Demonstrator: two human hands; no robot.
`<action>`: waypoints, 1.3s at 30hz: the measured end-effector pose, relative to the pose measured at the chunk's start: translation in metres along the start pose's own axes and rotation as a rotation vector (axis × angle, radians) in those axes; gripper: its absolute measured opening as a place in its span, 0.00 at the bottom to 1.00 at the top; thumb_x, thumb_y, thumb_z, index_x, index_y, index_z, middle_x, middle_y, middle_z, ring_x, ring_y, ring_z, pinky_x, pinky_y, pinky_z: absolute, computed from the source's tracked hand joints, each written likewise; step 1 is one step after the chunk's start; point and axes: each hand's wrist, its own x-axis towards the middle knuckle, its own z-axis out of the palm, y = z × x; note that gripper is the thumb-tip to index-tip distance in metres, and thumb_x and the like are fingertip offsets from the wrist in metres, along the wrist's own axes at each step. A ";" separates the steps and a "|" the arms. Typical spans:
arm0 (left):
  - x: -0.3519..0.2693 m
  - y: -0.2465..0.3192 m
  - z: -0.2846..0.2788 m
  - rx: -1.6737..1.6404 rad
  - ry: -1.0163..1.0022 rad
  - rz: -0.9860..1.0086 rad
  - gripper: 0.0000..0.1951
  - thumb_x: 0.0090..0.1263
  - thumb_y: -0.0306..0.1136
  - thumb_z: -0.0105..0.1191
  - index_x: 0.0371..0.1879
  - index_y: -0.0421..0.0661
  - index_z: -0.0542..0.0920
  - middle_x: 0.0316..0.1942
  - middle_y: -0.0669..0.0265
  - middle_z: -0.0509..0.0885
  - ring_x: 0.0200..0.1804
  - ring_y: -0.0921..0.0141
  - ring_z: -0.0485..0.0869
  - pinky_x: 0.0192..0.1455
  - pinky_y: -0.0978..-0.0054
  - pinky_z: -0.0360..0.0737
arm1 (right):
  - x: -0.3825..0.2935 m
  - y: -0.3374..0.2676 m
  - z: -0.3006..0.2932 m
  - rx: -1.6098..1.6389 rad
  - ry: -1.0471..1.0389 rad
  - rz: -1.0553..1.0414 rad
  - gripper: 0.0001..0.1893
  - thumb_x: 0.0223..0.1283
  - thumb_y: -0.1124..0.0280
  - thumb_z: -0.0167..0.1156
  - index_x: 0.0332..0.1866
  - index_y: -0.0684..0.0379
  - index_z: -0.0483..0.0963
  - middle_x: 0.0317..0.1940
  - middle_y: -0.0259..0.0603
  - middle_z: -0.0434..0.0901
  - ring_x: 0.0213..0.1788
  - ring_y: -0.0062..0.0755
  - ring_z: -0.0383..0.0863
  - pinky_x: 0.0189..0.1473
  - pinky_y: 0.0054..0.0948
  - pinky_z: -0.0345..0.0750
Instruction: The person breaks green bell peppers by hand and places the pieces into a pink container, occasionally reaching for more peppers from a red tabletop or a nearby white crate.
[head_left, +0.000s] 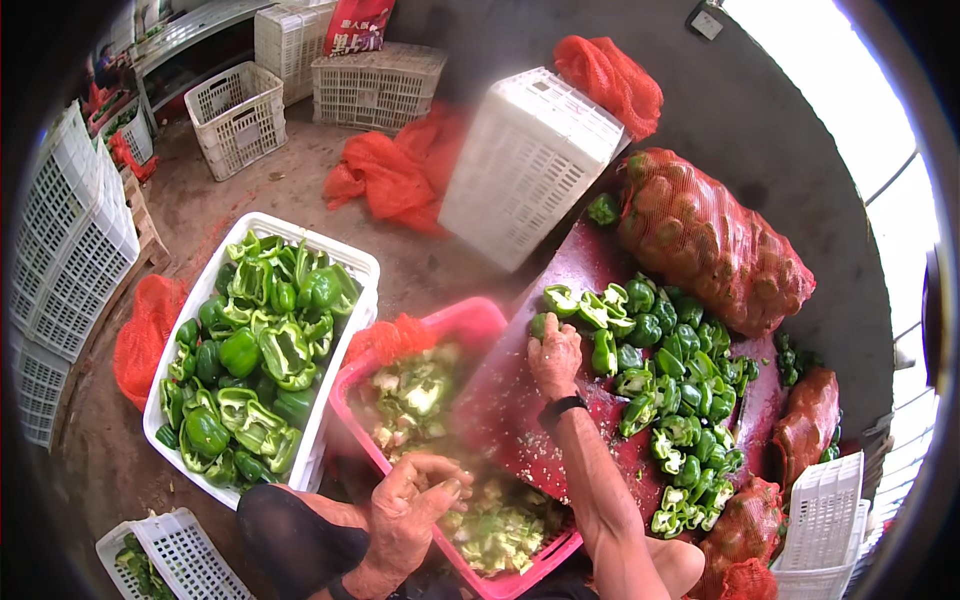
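Note:
My right hand (556, 356) reaches over the red board (502, 390), its fingers on a green bell pepper piece (538, 325) at the left edge of a pile of cut green bell peppers (679, 360). My left hand (421, 495) is raised above the pink plastic basket (491, 319), fingers curled; whether it holds anything small cannot be made out. Pale pepper cores and scraps (495, 525) lie in that basket, beside the board. Left of it, a white crate (259, 225) is filled with halved green bell peppers (240, 352).
A full red mesh sack (705, 240) lies behind the pile, with smaller sacks (806, 427) at the right. A white crate (525, 165) stands tilted beyond the board. Red netting (405, 172) lies on the floor. Stacked white crates (71, 240) stand far left.

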 end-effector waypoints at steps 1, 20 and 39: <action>0.000 0.000 0.001 0.004 0.004 -0.005 0.12 0.71 0.30 0.57 0.47 0.37 0.75 0.41 0.56 0.84 0.40 0.69 0.85 0.42 0.72 0.85 | -0.002 0.001 0.000 0.032 -0.009 -0.023 0.27 0.49 0.63 0.64 0.56 0.58 0.71 0.45 0.56 0.76 0.51 0.58 0.76 0.51 0.50 0.75; 0.035 -0.076 -0.006 0.590 -0.218 0.228 0.17 0.78 0.40 0.50 0.54 0.39 0.79 0.39 0.66 0.82 0.39 0.79 0.78 0.41 0.79 0.78 | -0.187 -0.046 -0.155 1.127 -0.760 0.119 0.19 0.67 0.61 0.47 0.53 0.61 0.75 0.33 0.38 0.80 0.25 0.21 0.74 0.23 0.20 0.68; 0.041 -0.063 -0.013 0.420 -0.116 0.094 0.10 0.76 0.31 0.51 0.49 0.41 0.80 0.41 0.71 0.82 0.43 0.80 0.76 0.49 0.82 0.74 | -0.200 -0.036 -0.089 1.660 -0.658 0.325 0.09 0.54 0.73 0.62 0.40 0.64 0.81 0.40 0.46 0.83 0.33 0.33 0.84 0.33 0.30 0.82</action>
